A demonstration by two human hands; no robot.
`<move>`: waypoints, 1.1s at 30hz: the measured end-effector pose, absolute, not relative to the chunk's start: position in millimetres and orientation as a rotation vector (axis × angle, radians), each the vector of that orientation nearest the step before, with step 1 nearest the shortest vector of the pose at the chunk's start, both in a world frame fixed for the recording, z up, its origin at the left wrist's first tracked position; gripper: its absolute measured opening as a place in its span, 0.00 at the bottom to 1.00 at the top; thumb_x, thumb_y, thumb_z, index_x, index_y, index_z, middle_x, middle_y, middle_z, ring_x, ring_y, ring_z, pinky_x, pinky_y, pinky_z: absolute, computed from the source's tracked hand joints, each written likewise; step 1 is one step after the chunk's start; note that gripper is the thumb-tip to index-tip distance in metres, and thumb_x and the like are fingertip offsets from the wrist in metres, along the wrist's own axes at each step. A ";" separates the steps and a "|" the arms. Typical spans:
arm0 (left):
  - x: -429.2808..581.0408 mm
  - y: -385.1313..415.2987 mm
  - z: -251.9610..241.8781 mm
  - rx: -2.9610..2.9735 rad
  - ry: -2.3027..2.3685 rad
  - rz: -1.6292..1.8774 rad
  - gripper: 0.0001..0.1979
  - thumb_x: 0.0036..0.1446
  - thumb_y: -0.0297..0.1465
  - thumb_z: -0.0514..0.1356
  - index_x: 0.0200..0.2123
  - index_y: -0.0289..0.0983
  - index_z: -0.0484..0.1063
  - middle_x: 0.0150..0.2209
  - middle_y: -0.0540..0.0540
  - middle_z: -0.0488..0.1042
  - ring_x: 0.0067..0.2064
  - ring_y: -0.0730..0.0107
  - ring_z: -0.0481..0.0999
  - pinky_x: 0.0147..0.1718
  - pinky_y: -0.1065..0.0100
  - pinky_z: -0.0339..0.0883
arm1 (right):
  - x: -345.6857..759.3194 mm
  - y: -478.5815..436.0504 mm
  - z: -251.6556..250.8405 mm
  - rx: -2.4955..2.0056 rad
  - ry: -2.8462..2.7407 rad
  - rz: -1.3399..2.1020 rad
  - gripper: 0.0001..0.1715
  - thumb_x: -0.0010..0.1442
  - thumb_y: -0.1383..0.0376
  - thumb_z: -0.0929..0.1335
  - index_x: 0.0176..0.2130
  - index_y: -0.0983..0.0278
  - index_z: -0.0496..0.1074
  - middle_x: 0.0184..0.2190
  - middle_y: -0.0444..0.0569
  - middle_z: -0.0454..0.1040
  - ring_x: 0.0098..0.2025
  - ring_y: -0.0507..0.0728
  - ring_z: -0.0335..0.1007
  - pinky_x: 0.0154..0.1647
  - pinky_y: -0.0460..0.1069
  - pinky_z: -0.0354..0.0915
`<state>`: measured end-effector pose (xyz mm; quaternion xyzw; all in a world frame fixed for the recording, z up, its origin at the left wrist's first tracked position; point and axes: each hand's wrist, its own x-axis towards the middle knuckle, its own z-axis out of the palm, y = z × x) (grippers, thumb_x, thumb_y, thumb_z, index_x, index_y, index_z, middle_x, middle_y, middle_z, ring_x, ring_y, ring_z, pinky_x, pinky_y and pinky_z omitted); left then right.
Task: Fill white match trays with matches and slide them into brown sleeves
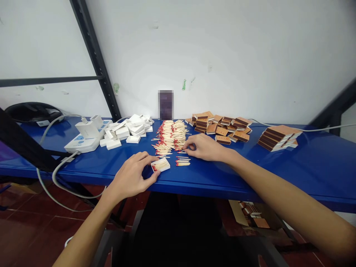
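My left hand [132, 173] grips a small white matchbox tray [167, 167] between thumb and fingers at the table's front edge. Red-tipped matchsticks lie inside the tray, side by side. Just right of it, a short row of loose matchsticks [183, 162] rests on the blue table. Behind these is a large heap of matchsticks [171, 133] with red heads. At the heap's near right edge, my right hand [205, 147] pinches its thumb and forefinger together on a matchstick [181, 152]; the fingertips partly hide it.
White trays [136, 126] are piled left of the heap, beside a power strip [86, 139] with cables. Brown matchbox sleeves [221, 131] are piled to the right, with stacked matchboxes [278, 137] farther right. A carton [236, 213] stands below the table [311, 167].
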<state>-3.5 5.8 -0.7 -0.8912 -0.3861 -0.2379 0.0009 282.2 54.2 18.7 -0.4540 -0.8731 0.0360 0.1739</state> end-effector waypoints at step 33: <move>-1.1 1.4 0.9 -2.814 -1.191 -0.722 0.16 0.61 0.38 0.58 0.50 0.38 0.73 0.41 0.44 0.73 0.43 0.59 0.72 0.44 0.60 0.68 | 241.7 48.4 61.6 -1.452 -2.909 0.539 0.04 0.47 0.67 0.71 0.24 0.62 0.70 0.23 0.43 0.74 0.24 0.52 0.65 0.23 0.47 0.55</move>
